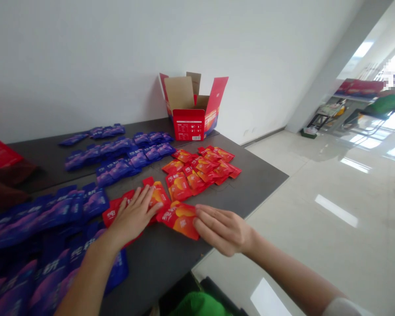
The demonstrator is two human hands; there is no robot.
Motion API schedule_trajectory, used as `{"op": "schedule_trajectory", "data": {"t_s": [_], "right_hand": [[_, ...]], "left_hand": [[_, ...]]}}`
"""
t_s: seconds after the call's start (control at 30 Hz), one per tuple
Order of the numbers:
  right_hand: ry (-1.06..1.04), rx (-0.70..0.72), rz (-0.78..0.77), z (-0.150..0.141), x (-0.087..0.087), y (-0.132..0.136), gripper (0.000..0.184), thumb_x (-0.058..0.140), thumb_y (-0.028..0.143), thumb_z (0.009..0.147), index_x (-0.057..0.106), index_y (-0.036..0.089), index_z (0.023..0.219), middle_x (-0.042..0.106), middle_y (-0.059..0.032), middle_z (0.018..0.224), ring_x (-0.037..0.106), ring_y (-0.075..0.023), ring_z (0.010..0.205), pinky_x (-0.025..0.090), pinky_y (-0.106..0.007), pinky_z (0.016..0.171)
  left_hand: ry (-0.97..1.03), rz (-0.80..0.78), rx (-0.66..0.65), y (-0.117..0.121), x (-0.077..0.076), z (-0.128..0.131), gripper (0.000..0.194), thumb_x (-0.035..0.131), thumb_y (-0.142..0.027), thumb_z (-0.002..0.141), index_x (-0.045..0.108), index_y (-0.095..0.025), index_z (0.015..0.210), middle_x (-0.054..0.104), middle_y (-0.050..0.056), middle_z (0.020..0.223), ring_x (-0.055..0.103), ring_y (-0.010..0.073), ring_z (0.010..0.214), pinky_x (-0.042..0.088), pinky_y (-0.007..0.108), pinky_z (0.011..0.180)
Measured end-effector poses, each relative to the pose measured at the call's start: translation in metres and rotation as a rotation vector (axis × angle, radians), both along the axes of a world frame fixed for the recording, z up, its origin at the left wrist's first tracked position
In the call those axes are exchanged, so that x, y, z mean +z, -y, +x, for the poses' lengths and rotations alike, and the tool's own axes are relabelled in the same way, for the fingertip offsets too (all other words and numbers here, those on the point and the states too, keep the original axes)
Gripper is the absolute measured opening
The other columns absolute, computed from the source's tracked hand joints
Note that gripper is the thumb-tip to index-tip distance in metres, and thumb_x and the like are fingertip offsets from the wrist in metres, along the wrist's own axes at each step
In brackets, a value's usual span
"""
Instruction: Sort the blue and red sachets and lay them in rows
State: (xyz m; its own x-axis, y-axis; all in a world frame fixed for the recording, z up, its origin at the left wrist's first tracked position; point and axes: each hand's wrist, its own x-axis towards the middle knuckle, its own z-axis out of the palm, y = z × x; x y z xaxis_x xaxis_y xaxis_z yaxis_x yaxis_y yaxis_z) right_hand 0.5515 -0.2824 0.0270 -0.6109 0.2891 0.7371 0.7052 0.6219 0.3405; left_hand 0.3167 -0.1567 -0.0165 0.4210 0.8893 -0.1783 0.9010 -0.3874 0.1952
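Your dark worktop (158,272) runs away from you to the wall, where a red carton (188,125) stands open with its flaps up. Purple-blue sachets (115,169) lie in rows on the left, the nearest cut off by the frame's lower-left corner. Red-orange sachets (200,166) lie in a loose spread to their right, their small print unreadable. Your left hand (133,215) rests flat and spread on overlapping red sachets (156,195), hiding their middles. Your right hand (219,230) lies open, fingers together, fingertips touching a single red sachet (179,219). Neither hand closes around anything.
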Motion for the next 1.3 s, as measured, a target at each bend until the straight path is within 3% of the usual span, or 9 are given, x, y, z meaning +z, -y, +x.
{"op": "schedule_trajectory", "data": {"t_s": [0.13,0.33,0.5,0.63,0.77,0.87,0.97,1.1,1.3], "right_hand": [[-0.037,-0.008,-0.030,-0.001,-0.018,0.002,0.014,0.048,0.007,0.085,0.060,0.003,0.091,0.067,-0.0136,0.086,0.062,-0.0231,0.099,0.055,-0.030,0.086],[-0.070,-0.058,-0.045,0.014,-0.024,0.001,0.018,0.044,0.008,0.087,0.059,0.005,0.096,0.068,-0.0150,0.091,0.061,-0.0228,0.103,0.056,-0.030,0.082],[-0.133,-0.157,-0.077,0.027,-0.040,0.014,0.023,0.041,0.008,0.088,0.056,0.005,0.105,0.068,-0.0161,0.092,0.061,-0.0212,0.103,0.056,-0.028,0.079],[-0.226,-0.226,-0.048,0.034,-0.044,0.032,0.028,0.044,0.006,0.085,0.056,0.007,0.111,0.068,-0.0153,0.098,0.061,-0.0201,0.104,0.056,-0.028,0.081],[-0.423,-0.440,0.029,0.039,-0.038,0.062,0.039,0.043,0.001,0.080,0.058,0.014,0.114,0.069,-0.0095,0.101,0.065,-0.0161,0.094,0.056,-0.022,0.074],[-0.558,-0.583,0.120,0.045,-0.038,0.082,0.043,0.046,-0.002,0.077,0.062,0.019,0.111,0.070,-0.0052,0.097,0.068,-0.0149,0.085,0.056,-0.021,0.070],[-0.584,-0.661,0.150,0.054,-0.043,0.094,0.045,0.047,-0.002,0.077,0.062,0.022,0.111,0.070,-0.0028,0.096,0.069,-0.0139,0.080,0.055,-0.021,0.068],[-0.553,-0.691,0.109,0.066,-0.053,0.101,0.050,0.048,-0.003,0.075,0.061,0.023,0.115,0.070,-0.0014,0.097,0.068,-0.0130,0.080,0.055,-0.020,0.069],[-0.556,-0.697,0.113,0.067,-0.055,0.101,0.047,0.048,-0.006,0.073,0.063,0.021,0.109,0.071,-0.0022,0.093,0.068,-0.0112,0.078,0.053,-0.017,0.068]], "left_hand": [[-0.019,0.010,0.012,0.000,0.004,-0.004,0.067,0.019,-0.057,0.084,0.009,-0.023,0.142,0.010,0.002,0.150,0.006,0.0250,0.138,0.014,0.055,0.111],[-0.044,-0.039,0.034,-0.002,0.011,-0.007,0.068,0.020,-0.056,0.085,0.007,-0.021,0.142,0.008,0.001,0.150,0.002,0.0233,0.139,0.008,0.053,0.112],[0.029,0.164,-0.006,-0.003,0.010,-0.003,0.068,0.027,-0.055,0.085,0.020,-0.016,0.141,0.014,0.008,0.150,0.002,0.0275,0.139,0.012,0.055,0.111],[0.072,0.293,-0.154,0.000,0.024,0.020,0.065,0.035,-0.052,0.085,0.028,-0.015,0.138,0.025,0.012,0.147,0.016,0.0265,0.137,0.019,0.048,0.111],[-0.004,0.170,-0.279,0.002,0.034,0.058,0.078,0.053,-0.048,0.078,0.023,-0.010,0.139,0.032,0.016,0.143,0.027,0.0273,0.134,0.026,0.042,0.110],[-0.036,0.084,-0.284,0.000,0.033,0.080,0.075,0.055,-0.045,0.079,0.027,-0.008,0.137,0.033,0.018,0.142,0.030,0.0278,0.132,0.029,0.040,0.108],[-0.030,0.125,-0.284,-0.006,0.030,0.092,0.065,0.053,-0.043,0.081,0.036,-0.008,0.133,0.038,0.018,0.139,0.037,0.0265,0.129,0.033,0.036,0.106],[-0.020,0.226,-0.308,-0.011,0.027,0.101,0.052,0.047,-0.040,0.085,0.045,-0.008,0.126,0.047,0.017,0.133,0.043,0.0251,0.124,0.034,0.035,0.105],[-0.021,0.326,-0.286,-0.016,0.022,0.121,0.056,0.043,-0.046,0.085,0.045,-0.007,0.125,0.051,0.018,0.128,0.049,0.0274,0.118,0.040,0.036,0.098]]}}
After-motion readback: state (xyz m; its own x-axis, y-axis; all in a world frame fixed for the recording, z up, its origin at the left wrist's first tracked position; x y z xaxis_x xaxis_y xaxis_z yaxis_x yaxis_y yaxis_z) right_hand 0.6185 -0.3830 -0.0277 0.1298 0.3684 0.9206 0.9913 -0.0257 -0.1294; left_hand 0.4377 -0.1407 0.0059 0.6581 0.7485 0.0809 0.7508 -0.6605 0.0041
